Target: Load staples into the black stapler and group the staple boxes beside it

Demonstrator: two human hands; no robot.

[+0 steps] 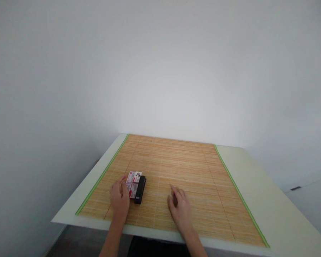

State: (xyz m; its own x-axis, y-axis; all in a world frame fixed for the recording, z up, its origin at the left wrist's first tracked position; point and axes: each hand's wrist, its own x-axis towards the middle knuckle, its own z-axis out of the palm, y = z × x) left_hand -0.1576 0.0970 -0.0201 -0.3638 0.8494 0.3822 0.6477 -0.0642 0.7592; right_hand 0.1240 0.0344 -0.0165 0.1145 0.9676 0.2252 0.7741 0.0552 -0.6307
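Observation:
A black stapler (140, 189) lies on a bamboo mat (192, 171), pointing away from me. Right beside it on its left sit small white and red boxes (132, 182), which look like staple boxes. My left hand (119, 198) rests on the mat with its fingertips touching the near left side of those boxes; the fingers are apart and hold nothing. My right hand (179, 208) lies flat on the mat a short way right of the stapler, palm down, fingers loosely spread, touching no object.
The bamboo mat has green edging on both sides and covers most of a pale table (256, 167). The table stands in a corner against plain white walls. Its near edge runs just under my wrists.

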